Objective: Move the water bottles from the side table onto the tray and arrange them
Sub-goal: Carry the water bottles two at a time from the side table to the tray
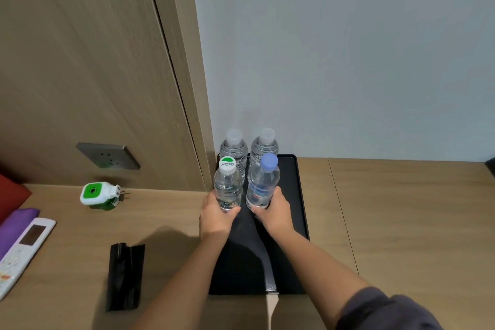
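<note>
Left hand (217, 218) wrapped round lower body of clear plastic bottle with green-and-white cap (227, 186); right hand (274, 213) round clear blue-capped bottle (263, 185). Both held upright at far-left corner of flat black tray (300, 195), before two clear-capped bottles (233, 151). Full, thin-walled, probably slick: firm low grip judged best.

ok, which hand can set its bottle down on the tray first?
Right hand, probably: its blue-cap bottle is well over the tray; the left hand holds the green-cap bottle at the tray's left edge.
</note>
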Motion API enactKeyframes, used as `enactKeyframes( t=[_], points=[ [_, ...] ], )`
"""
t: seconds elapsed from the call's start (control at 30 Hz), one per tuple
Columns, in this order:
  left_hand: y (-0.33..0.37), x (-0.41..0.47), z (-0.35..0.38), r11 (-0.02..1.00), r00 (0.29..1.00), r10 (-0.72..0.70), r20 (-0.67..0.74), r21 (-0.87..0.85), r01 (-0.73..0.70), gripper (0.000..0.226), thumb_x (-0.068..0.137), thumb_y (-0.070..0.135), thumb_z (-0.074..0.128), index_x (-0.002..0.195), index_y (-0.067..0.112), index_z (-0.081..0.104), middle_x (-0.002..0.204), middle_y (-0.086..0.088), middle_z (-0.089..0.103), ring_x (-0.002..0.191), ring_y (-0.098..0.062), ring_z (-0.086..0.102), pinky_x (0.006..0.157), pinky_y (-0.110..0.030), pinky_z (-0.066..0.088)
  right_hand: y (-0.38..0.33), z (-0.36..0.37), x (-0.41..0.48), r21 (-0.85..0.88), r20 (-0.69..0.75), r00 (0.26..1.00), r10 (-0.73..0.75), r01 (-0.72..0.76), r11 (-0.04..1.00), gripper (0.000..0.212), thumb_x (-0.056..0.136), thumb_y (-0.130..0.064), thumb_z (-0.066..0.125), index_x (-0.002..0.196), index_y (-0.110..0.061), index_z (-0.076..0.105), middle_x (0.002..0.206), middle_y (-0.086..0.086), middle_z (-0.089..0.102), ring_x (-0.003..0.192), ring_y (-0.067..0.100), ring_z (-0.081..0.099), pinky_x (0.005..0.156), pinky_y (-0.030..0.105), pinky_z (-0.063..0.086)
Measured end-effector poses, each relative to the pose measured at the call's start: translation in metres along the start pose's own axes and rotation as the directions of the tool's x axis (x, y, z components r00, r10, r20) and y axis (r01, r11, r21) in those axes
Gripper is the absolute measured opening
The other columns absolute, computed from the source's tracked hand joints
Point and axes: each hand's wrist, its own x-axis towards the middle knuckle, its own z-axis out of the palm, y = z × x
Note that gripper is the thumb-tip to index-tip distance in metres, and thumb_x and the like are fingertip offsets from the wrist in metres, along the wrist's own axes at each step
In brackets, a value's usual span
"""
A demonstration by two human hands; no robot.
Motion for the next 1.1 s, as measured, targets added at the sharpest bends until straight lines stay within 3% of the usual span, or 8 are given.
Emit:
enactKeyframes(
  t=[0.1, 0.17, 0.27, 0.37, 0.53, 0.67, 0.8, 1.1],
  points=[
    [-0.013, -0.005, -0.007, 0.997, 0.998, 0.056, 0.007, 0.050, -0.056, 0.078, 0.069, 0.018, 0.084, 0.136, 0.007, 0.045, 0.134, -0.011, 0.049, 0.127, -0.026, 0.044, 0.105, -0.033, 0.035, 0.008, -0.007, -0.008, -0.122, 0.010, 0.999, -0.049, 0.050, 0.991, 0.082, 0.074, -0.021, 0.083, 0.142, -0.022, 0.037, 0.134, -0.003, 0.054, 0.120, 0.017, 0.057, 0.097, 0.034, 0.049],
    [-0.021, -0.010, -0.015, 0.982, 0.997, 0.080, 0.021, 0.171, -0.082, 0.087, 0.074, 0.026, 0.081, 0.145, 0.007, 0.033, 0.144, -0.011, 0.039, 0.136, -0.026, 0.035, 0.112, -0.036, 0.030, 0.009, -0.015, -0.017, -0.301, 0.038, 0.994, -0.105, 0.112, 0.947, 0.092, 0.081, -0.029, 0.077, 0.153, -0.020, 0.021, 0.154, 0.000, 0.034, 0.140, 0.022, 0.038, 0.110, 0.038, 0.040],
    [-0.031, -0.023, -0.022, 0.889, 0.994, 0.112, 0.006, 0.446, -0.103, 0.094, 0.078, 0.049, 0.071, 0.148, 0.006, 0.026, 0.151, -0.015, 0.032, 0.141, -0.030, 0.025, 0.114, -0.043, 0.026, 0.013, -0.029, -0.034, -0.635, 0.069, 0.984, -0.162, 0.169, 0.754, 0.091, 0.091, -0.049, 0.059, 0.157, -0.018, 0.004, 0.164, 0.005, 0.009, 0.152, 0.027, 0.002, 0.121, 0.044, 0.017],
    [-0.028, -0.041, -0.028, 0.794, 0.998, 0.068, 0.002, 0.605, -0.056, 0.101, 0.081, 0.070, 0.050, 0.153, 0.011, 0.011, 0.159, -0.015, 0.013, 0.148, -0.032, 0.006, 0.115, -0.050, 0.017, 0.022, -0.042, -0.051, -0.757, 0.097, 0.978, -0.185, 0.194, 0.624, 0.089, 0.092, -0.061, 0.045, 0.157, -0.023, -0.002, 0.165, 0.007, -0.005, 0.151, 0.031, -0.011, 0.118, 0.057, 0.004],
    [-0.015, -0.071, -0.035, 0.787, 0.995, 0.087, 0.041, 0.610, -0.094, 0.097, 0.085, 0.070, 0.042, 0.154, 0.014, 0.004, 0.162, -0.014, -0.004, 0.148, -0.032, -0.010, 0.116, -0.057, 0.006, 0.033, -0.064, -0.074, -0.818, 0.108, 0.955, -0.275, 0.242, 0.521, 0.085, 0.092, -0.065, 0.040, 0.157, -0.027, 0.001, 0.165, 0.010, -0.002, 0.150, 0.037, -0.008, 0.114, 0.064, 0.001],
    [0.003, -0.100, -0.031, 0.790, 0.988, 0.140, 0.065, 0.594, -0.151, 0.092, 0.088, 0.067, 0.042, 0.154, 0.017, 0.003, 0.162, -0.011, -0.005, 0.148, -0.030, -0.011, 0.116, -0.057, 0.003, 0.047, -0.085, -0.094, -0.821, 0.072, 0.946, -0.315, 0.236, 0.521, 0.083, 0.088, -0.064, 0.049, 0.155, -0.024, 0.022, 0.162, 0.013, 0.018, 0.150, 0.040, 0.008, 0.114, 0.068, 0.012],
    [0.019, -0.138, -0.013, 0.753, 0.970, 0.183, 0.160, 0.611, -0.242, 0.089, 0.090, 0.068, 0.035, 0.155, 0.019, -0.001, 0.163, -0.007, -0.004, 0.148, -0.031, -0.011, 0.117, -0.058, 0.003, 0.067, -0.123, -0.128, -0.840, 0.060, 0.956, -0.288, 0.205, 0.503, 0.079, 0.094, -0.064, 0.034, 0.157, -0.028, 0.001, 0.165, 0.009, -0.004, 0.150, 0.035, -0.010, 0.118, 0.062, -0.001],
    [0.066, -0.272, 0.070, 0.594, 0.810, 0.406, 0.423, 0.551, -0.586, 0.089, 0.089, 0.070, 0.032, 0.155, 0.020, -0.001, 0.162, -0.007, -0.007, 0.148, -0.030, -0.011, 0.117, -0.058, 0.001, 0.180, -0.239, -0.257, -0.787, -0.246, 0.964, -0.101, -0.137, 0.601, 0.078, 0.094, -0.066, 0.028, 0.157, -0.029, -0.001, 0.165, 0.007, -0.003, 0.151, 0.032, -0.011, 0.119, 0.060, 0.001]
  ],
)
